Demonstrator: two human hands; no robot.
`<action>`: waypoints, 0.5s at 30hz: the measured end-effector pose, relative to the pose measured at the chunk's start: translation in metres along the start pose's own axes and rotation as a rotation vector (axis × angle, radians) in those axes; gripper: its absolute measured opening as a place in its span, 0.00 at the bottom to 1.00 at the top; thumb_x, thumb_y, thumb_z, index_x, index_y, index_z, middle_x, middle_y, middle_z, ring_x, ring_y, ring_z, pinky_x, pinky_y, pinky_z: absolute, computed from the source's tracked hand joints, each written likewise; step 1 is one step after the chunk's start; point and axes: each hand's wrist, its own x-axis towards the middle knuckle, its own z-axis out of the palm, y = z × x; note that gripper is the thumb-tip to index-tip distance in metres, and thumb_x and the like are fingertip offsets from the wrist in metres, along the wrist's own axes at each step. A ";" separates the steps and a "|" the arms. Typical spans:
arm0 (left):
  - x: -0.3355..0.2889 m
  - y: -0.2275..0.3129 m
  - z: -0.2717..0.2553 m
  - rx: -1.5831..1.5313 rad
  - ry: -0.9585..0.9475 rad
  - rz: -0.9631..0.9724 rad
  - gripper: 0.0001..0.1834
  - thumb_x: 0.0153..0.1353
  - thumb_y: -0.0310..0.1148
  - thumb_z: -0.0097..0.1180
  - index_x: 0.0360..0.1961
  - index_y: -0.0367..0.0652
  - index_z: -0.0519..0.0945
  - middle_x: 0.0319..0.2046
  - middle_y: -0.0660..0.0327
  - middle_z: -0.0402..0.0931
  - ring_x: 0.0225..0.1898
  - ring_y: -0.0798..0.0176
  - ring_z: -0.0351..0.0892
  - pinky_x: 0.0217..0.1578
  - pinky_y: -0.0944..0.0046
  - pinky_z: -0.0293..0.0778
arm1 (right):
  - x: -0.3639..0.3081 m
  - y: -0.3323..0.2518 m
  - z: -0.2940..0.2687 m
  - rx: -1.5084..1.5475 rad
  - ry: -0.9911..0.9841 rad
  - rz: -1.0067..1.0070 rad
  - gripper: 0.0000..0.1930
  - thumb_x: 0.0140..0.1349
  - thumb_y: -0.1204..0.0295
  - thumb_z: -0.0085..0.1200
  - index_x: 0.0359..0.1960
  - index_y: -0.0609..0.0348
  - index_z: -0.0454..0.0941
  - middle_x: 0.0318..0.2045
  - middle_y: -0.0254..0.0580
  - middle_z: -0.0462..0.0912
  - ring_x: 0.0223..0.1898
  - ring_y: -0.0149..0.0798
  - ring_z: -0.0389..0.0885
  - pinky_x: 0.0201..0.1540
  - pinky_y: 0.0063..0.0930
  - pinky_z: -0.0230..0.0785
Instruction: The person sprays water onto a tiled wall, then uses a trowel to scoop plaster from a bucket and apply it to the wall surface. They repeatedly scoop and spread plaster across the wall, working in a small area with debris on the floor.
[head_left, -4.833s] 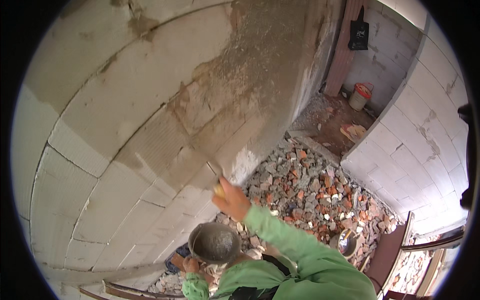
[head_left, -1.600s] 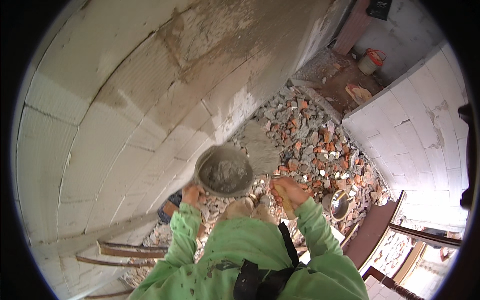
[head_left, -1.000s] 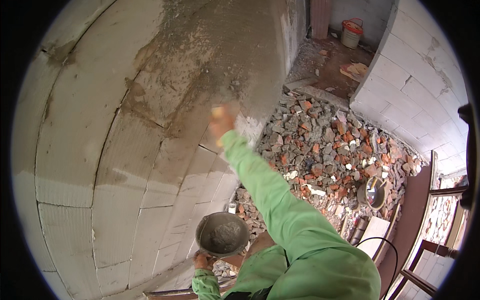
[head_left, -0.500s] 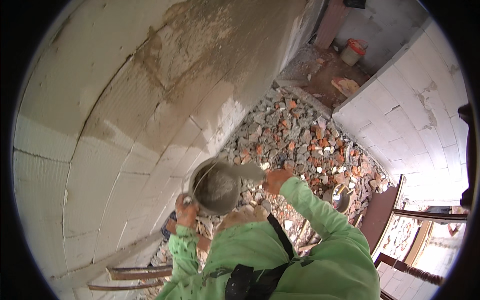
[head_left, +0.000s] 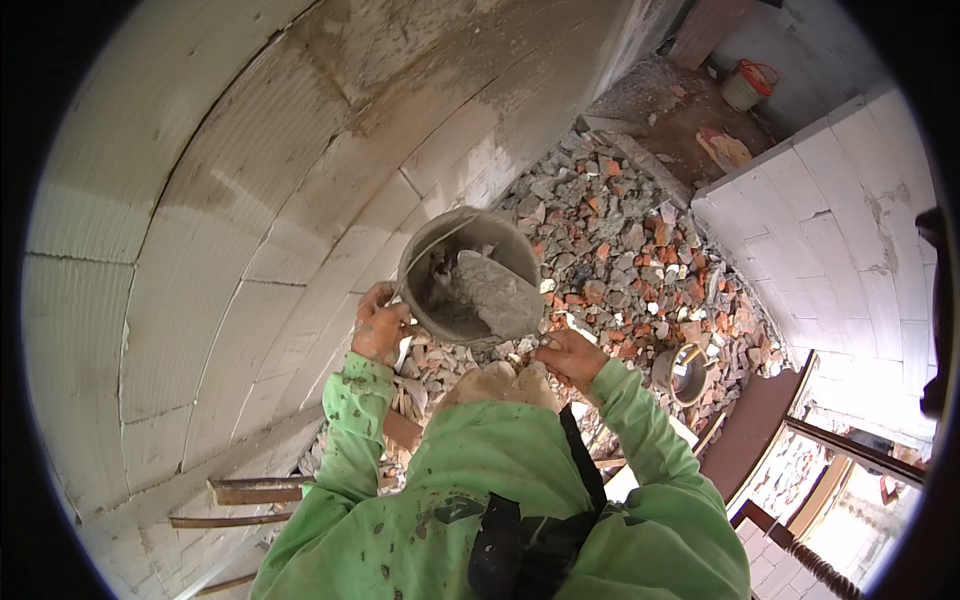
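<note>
A grey mortar bucket (head_left: 424, 268) is tilted in front of me, its mouth toward me. Wet grey mortar (head_left: 446, 300) coats its inside. My left hand (head_left: 380, 326) is closed on the bucket's left edge. At the lower right of the bucket, my right hand (head_left: 572, 360) is closed round the handle of a trowel, mostly hidden by the fingers. The trowel's mortar-covered blade (head_left: 500, 293) reaches into the bucket's mouth.
On my left rises a block wall (head_left: 300, 200), partly coated with damp grey plaster. Broken brick rubble (head_left: 620, 250) covers the ground. A smaller bucket (head_left: 683, 374) lies at right. Farther off are a red-rimmed bucket (head_left: 745, 88) and a white block wall (head_left: 830, 220). Wooden strips (head_left: 255, 494) jut at lower left.
The bucket has come up and tilted, moving right with my left hand. The trowel has gone from beyond the bucket's right rim into its mouth, and my right hand has moved slightly right.
</note>
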 end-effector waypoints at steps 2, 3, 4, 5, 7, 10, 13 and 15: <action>0.010 -0.017 -0.006 -0.023 0.078 -0.072 0.16 0.53 0.20 0.44 0.45 0.28 0.68 0.34 0.52 0.73 0.31 0.59 0.79 0.32 0.50 0.84 | -0.007 -0.010 -0.002 0.255 -0.059 0.107 0.11 0.62 0.63 0.51 0.29 0.58 0.72 0.18 0.35 0.70 0.13 0.30 0.67 0.17 0.25 0.62; 0.013 -0.027 -0.009 -0.063 0.090 -0.073 0.16 0.51 0.20 0.45 0.44 0.30 0.69 0.33 0.54 0.73 0.30 0.60 0.77 0.31 0.53 0.83 | -0.009 -0.015 -0.004 0.402 -0.053 0.103 0.11 0.62 0.63 0.51 0.29 0.58 0.71 0.18 0.35 0.70 0.13 0.30 0.66 0.17 0.25 0.61; 0.014 -0.036 -0.012 -0.084 0.133 -0.101 0.16 0.50 0.20 0.46 0.42 0.32 0.70 0.32 0.55 0.73 0.29 0.61 0.76 0.29 0.56 0.81 | -0.012 -0.020 -0.007 0.560 -0.074 0.084 0.11 0.61 0.63 0.51 0.28 0.58 0.70 0.18 0.35 0.70 0.13 0.29 0.66 0.16 0.24 0.60; 0.015 -0.045 -0.015 -0.104 0.164 -0.116 0.16 0.48 0.20 0.47 0.41 0.33 0.71 0.31 0.57 0.73 0.28 0.62 0.74 0.27 0.59 0.79 | -0.016 -0.024 -0.011 0.704 -0.080 0.137 0.11 0.61 0.63 0.51 0.28 0.58 0.69 0.18 0.34 0.69 0.13 0.29 0.65 0.16 0.24 0.60; 0.010 -0.064 -0.028 -0.207 0.212 -0.106 0.15 0.49 0.22 0.47 0.41 0.33 0.71 0.31 0.56 0.73 0.28 0.62 0.75 0.27 0.60 0.80 | -0.022 -0.029 -0.021 0.957 -0.051 -0.063 0.09 0.62 0.66 0.46 0.31 0.58 0.69 0.19 0.35 0.68 0.14 0.29 0.64 0.17 0.23 0.60; 0.007 -0.089 -0.054 -0.141 0.299 -0.140 0.16 0.49 0.24 0.47 0.42 0.33 0.71 0.31 0.55 0.74 0.24 0.60 0.77 0.20 0.60 0.80 | -0.021 -0.029 -0.042 1.095 0.192 -0.397 0.07 0.63 0.67 0.42 0.36 0.57 0.68 0.22 0.35 0.69 0.18 0.29 0.67 0.19 0.22 0.64; 0.000 -0.112 -0.089 -0.061 0.384 -0.157 0.17 0.48 0.23 0.48 0.43 0.33 0.71 0.30 0.54 0.74 0.22 0.56 0.78 0.15 0.58 0.78 | 0.022 -0.029 -0.072 0.954 0.692 -0.759 0.04 0.63 0.72 0.42 0.35 0.58 0.68 0.22 0.36 0.71 0.18 0.29 0.70 0.21 0.25 0.68; -0.002 -0.123 -0.105 -0.035 0.520 -0.180 0.19 0.48 0.23 0.49 0.45 0.33 0.70 0.31 0.52 0.74 0.22 0.54 0.77 0.17 0.55 0.78 | 0.084 -0.039 -0.100 0.968 1.041 -0.851 0.04 0.64 0.73 0.43 0.37 0.59 0.66 0.26 0.39 0.72 0.23 0.31 0.73 0.23 0.27 0.71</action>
